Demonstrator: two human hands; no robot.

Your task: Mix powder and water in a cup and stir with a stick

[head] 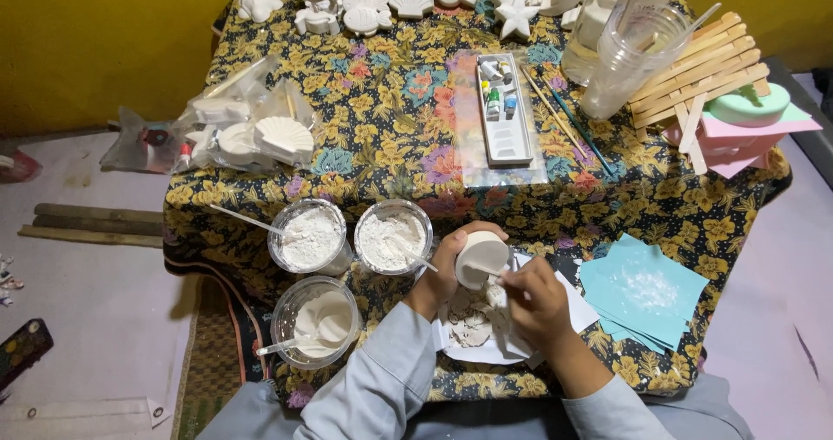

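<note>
My left hand (pixel 442 271) grips a small white cup-like mould (pixel 480 256) and tilts it over white paper (pixel 573 305) that carries pale plaster scraps (pixel 473 318). My right hand (pixel 534 299) pinches a thin stick whose tip reaches the mould's rim. Both hands hover near the front edge of the floral-cloth table (pixel 390 119). Just to the left stand two clear cups of white powder (pixel 308 236) (pixel 392 236), each with a stick in it. A third cup (pixel 317 318) holds wet white plaster and a spoon.
White plaster figures (pixel 364 2) line the far edge. A paint palette with small tubes (pixel 501 106), brushes (pixel 568 119), clear plastic cups (pixel 629 54), a wooden rack (pixel 703 67) and teal paper sheets (pixel 642 288) lie to the right. Bagged plaster shells (pixel 247 132) sit left.
</note>
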